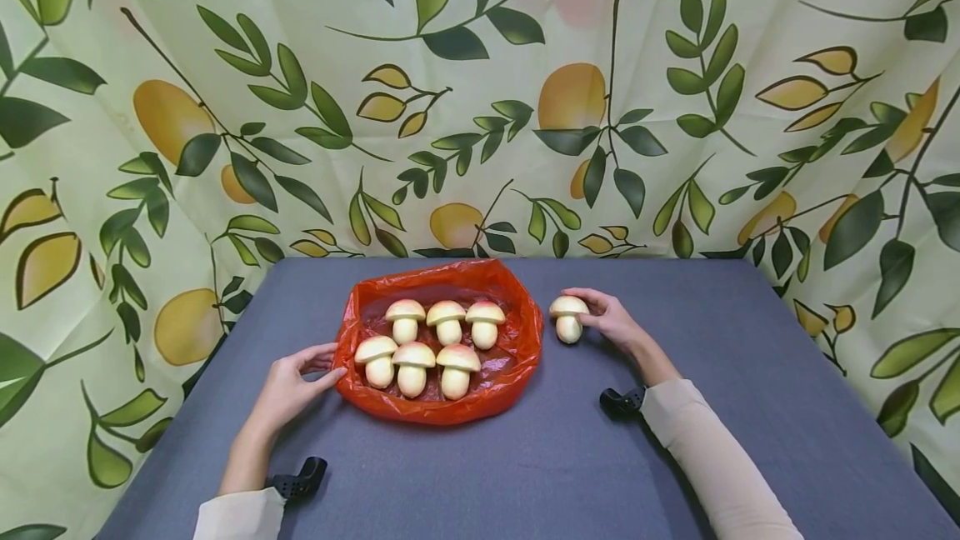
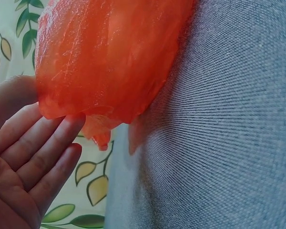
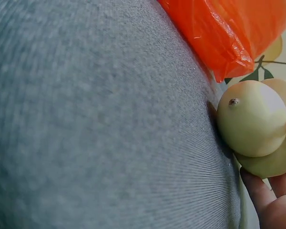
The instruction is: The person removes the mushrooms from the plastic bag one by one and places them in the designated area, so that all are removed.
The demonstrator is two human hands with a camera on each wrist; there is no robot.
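Observation:
An open red plastic bag [image 1: 517, 386] lies spread on the table, with several mushrooms [image 1: 415, 355] in two rows inside it. Their caps are cream, some with a pinkish top, and the stems are thick and pale. At the bag's left rim is my left hand [image 1: 296, 386], its thumb and fingers pinching the edge; the left wrist view partly hides the thumb tip behind the plastic. To the right of the bag, my right hand [image 1: 611, 323] grips another mushroom [image 1: 567, 319] by its cap. That mushroom's rounded stem end [image 3: 252, 119] faces the right wrist camera.
A blue-grey cloth covers the table [image 1: 465, 482]. Behind and at both sides hangs a pale curtain [image 1: 480, 140] printed with leaves and fruit. Black wrist mounts [image 1: 298, 480] sit below each hand.

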